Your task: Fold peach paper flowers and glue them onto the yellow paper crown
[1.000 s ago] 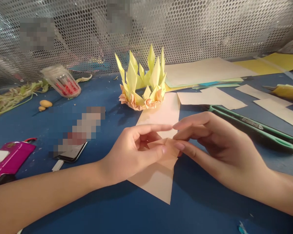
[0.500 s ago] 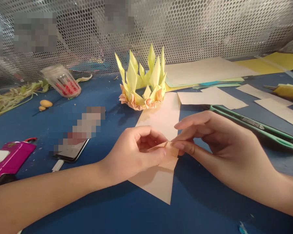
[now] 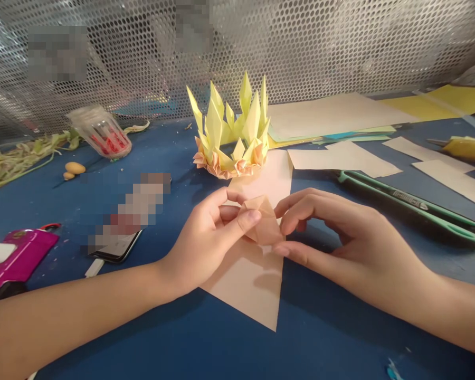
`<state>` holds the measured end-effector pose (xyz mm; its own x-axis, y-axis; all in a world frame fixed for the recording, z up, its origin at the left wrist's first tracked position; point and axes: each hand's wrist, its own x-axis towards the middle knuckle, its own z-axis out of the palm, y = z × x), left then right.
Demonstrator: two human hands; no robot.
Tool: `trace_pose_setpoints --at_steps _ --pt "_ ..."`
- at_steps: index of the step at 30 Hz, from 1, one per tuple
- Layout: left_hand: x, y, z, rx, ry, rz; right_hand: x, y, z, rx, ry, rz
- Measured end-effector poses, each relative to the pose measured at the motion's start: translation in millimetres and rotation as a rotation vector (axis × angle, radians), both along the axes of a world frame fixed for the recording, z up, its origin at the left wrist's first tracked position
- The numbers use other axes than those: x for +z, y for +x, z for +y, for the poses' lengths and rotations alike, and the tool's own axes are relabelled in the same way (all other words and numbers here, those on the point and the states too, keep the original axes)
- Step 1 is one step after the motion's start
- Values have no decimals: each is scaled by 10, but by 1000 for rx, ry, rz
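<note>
Left hand (image 3: 211, 235): pinching a small, creased, folded piece of peach paper (image 3: 266, 224), thumb flat on the near face, fingers curled behind. Right hand (image 3: 352, 237): thumb and fingers parted at the piece's right edge. Thumb tip sits by the lower right corner; can't tell if it touches.

Change: half a second ago both hands were pinching the piece, held flatter. Now it's tipped up with a broad face towards the camera, and the right-hand pinch is gone. Reads to me as a regrip mid-folding: left looks to be carrying the piece alone, right is free along the edge.

Piece is held just above a flat, pale peach paper sheet (image 3: 253, 295) on the blue bench (image 3: 142, 332). Just beyond the hands, a pale paper strip (image 3: 267, 192) runs back to a spiky pale-yellow paper crown (image 3: 235, 132) with folded peach bits around its base. Right of that, behind the right hand: black cutter with green edging (image 3: 407, 206). Left: dark phone (image 3: 114, 249) with white plug; farther back, clear jar (image 3: 100, 132) with red bits inside.
</note>
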<state>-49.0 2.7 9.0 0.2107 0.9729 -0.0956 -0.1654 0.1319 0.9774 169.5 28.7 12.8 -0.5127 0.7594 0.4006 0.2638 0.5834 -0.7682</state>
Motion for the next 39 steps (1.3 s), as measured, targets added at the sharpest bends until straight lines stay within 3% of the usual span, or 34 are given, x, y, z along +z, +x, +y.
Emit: trace_pose_setpoints --at_steps 13,18,24,31,39 --pt "9 -17 -6 -96 63 29 -56 -4 -15 -148 -26 49" --pt "-7 -22 -3 -103 74 6 -6 5 -2 -71 -11 39" --pt "-17 -9 2 -64 54 -53 -21 -15 31 -102 -228 146" --pt "0 -10 -2 -94 13 -70 -10 2 20 -26 -81 98" --pt "27 9 -7 -97 7 -81 17 -14 51 -7 -139 70"
